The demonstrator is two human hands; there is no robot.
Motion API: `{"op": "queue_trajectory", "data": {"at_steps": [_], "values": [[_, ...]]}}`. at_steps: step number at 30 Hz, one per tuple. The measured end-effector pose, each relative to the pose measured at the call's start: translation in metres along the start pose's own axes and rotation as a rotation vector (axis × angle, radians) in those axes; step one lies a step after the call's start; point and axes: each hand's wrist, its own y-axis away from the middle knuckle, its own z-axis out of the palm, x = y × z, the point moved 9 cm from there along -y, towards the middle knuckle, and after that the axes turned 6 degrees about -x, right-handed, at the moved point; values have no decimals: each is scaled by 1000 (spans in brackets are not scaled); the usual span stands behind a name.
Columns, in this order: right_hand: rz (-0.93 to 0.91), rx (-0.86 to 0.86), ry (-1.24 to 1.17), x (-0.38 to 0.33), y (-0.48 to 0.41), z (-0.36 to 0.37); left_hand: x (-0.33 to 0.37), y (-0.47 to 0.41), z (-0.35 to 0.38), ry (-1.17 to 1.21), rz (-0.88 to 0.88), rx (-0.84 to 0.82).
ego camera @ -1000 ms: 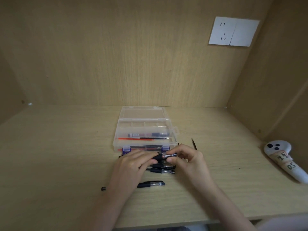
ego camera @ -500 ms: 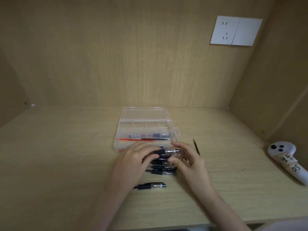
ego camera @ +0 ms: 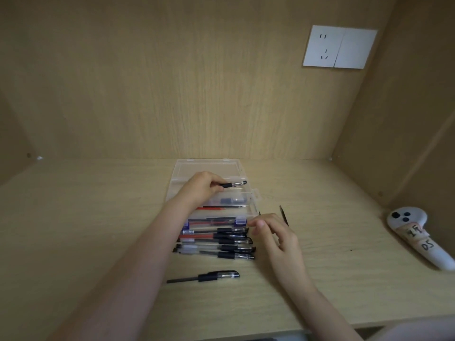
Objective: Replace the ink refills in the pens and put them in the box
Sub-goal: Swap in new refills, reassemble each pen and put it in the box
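My left hand [ego camera: 200, 187] grips a black pen [ego camera: 234, 184] and holds it over the open clear plastic box [ego camera: 253, 200]. Inside the box lie a pen part and a thin red-and-black refill [ego camera: 221, 206]. My right hand [ego camera: 275, 233] hovers with relaxed fingers, holding nothing, at the right end of a row of several pens [ego camera: 216, 242] lying just in front of the box. One more black pen [ego camera: 209, 277] with its refill sticking out lies alone nearer to me.
A thin dark refill [ego camera: 283, 214] lies on the desk right of the box. A white controller [ego camera: 416, 237] rests at the far right by the side wall. A wall socket [ego camera: 339, 46] sits on the back panel.
My left hand lifted a pen from the row and carried it back over the box. My right hand let go of that pen and stayed by the row.
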Motion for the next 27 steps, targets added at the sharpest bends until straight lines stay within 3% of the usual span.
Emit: {"op": "queue_trajectory", "data": {"at_steps": [9,13,18,27], "values": [[92,-52,-19,12,0,4,30,39,-22,25,118,137],[99,-55,29,15,0,6,53,84,-9,17,196,79],[131,-27,-11,17,0,4,57,125,21,-83,276,-16],[139,-63,-38,15,1,7,45,135,39,-334,373,100]]}}
